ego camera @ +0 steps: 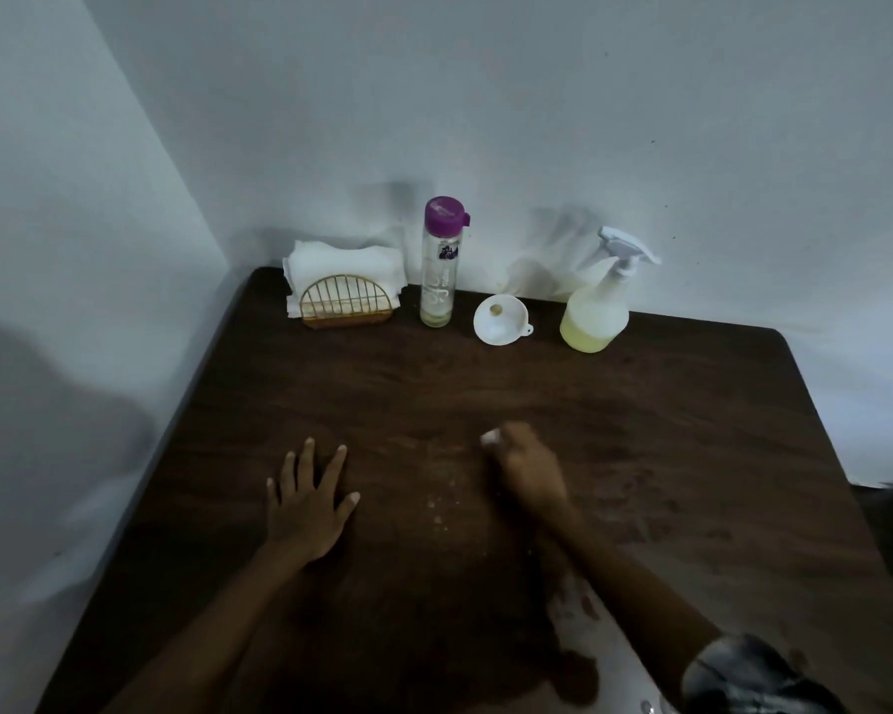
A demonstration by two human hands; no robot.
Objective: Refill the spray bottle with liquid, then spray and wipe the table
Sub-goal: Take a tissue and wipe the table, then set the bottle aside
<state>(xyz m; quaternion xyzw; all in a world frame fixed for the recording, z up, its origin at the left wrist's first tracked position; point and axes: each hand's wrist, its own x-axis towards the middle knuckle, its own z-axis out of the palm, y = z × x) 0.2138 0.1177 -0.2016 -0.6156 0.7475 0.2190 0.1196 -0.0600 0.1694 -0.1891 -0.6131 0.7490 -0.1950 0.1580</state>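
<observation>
- Brown wooden table [640, 456] stands in a corner between pale walls [485, 95].
- Left hand [308, 499] lies flat on the table, its fingers [337, 463] straight and spread, holding nothing.
- Right hand [529, 468] is blurred; its fingers seem curled on a small white wad [490, 438], perhaps paper, which shows at the fingertips, low over the table.
- Small droplets [439, 502] lie on the table between the two hands.
- Spray bottle [595, 314] stands upright at the far edge by the wall, well apart from both hands; pale yellow liquid fills its lower part.
- White funnel [501, 317] lies just left of it, then comes a tall clear bottle [438, 270] with a purple cap, then a wire holder [345, 301] with paper napkins [341, 260].
</observation>
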